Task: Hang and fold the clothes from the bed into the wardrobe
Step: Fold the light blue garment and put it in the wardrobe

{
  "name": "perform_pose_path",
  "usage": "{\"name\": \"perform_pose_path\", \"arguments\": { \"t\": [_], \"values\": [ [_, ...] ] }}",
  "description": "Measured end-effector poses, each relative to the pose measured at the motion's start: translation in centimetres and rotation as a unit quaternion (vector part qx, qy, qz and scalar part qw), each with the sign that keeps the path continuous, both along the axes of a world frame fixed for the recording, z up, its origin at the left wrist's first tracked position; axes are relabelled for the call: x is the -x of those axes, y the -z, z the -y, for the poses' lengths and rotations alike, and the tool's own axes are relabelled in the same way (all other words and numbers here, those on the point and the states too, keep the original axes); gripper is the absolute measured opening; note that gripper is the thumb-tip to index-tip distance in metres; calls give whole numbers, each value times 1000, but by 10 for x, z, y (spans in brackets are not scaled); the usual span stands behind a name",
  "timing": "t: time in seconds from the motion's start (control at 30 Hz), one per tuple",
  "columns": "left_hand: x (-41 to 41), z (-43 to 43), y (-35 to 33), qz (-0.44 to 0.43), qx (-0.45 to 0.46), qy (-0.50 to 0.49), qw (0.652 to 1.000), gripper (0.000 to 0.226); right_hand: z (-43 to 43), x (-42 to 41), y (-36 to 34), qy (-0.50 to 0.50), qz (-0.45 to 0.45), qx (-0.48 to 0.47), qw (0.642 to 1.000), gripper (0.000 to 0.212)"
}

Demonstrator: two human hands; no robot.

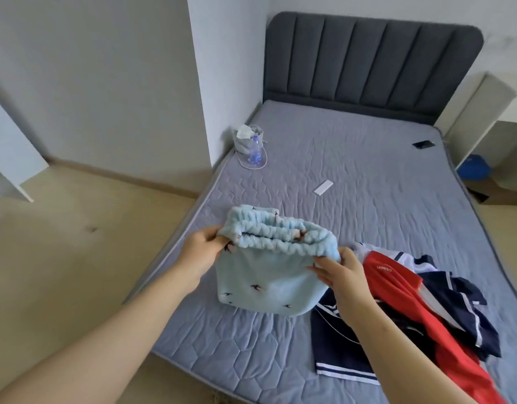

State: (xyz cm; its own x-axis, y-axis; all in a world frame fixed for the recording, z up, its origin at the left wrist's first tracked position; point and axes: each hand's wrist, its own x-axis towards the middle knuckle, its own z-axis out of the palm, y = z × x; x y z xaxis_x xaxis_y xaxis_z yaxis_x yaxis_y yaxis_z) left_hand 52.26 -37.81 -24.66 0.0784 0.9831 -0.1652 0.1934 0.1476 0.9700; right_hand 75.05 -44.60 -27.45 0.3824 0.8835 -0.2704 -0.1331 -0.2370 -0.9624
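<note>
1. The left hand (pixel 203 253) pinches one end of the gathered waistband (pixel 280 234) of a light blue fleece garment (pixel 266 281), fingers curled round the elastic. The right hand (pixel 343 277) pinches the other end, thumb and fingers pressed on the cloth.
2. The garment hangs between both hands just above the bed (pixel 368 176), its lower edge touching the mattress. It looks doubled over, so I judge a fold is under way, not finished.
3. Just beside the right hand lies a heap: a red garment (pixel 403 293) across navy clothes with white stripes (pixel 338 345), none of them folded.
4. No piece is seen in a wardrobe. The white panels (pixel 6 170) at the far left may belong to it, but I cannot tell. Most of the task seems left.
</note>
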Motion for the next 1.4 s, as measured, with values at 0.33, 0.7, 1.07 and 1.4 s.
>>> {"name": "perform_pose_path", "arguments": {
  "t": [0.33, 0.7, 1.07, 1.4],
  "values": [
    [5, -76, 98, -18, 159, -14, 987, 17, -63, 11, 83, 31, 41, 117, 992, 12],
    [-36, -297, 145, 3, 154, 12, 988, 47, -282, -3, 115, 30, 45, 76, 996, 57],
    [-52, -232, 304, -240, 147, 241, 929, 63, -232, 12, 273, -252, 233, 273, 899, 63],
    [-37, -125, 429, -494, 151, 414, 750, 83, -157, 30, 397, -505, 432, 300, 684, 75]
  ]
}}
